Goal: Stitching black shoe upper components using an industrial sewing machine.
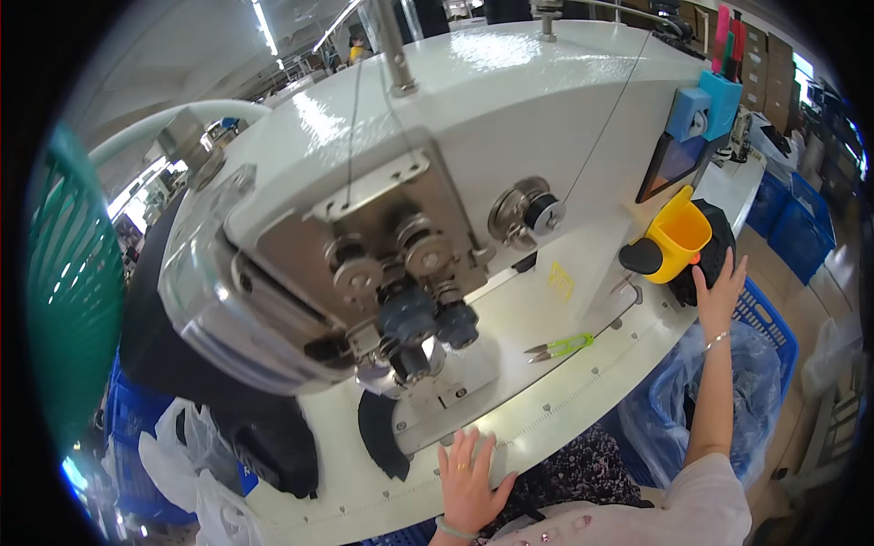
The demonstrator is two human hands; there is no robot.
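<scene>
left hand flat, fingers spread, empty, on front edge of white sewing table | right hand open, reaching on stack of black fabric pieces beside yellow plastic cup | curved black fabric piece under grey machine head, seemingly not yet sewn | green thread snips untouched

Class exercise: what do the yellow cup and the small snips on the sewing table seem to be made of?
Yellow cup: probably moulded plastic, with an even bright colour and soft sheen. Snips: grey blades that look like metal, with translucent green handles, likely plastic.
</scene>
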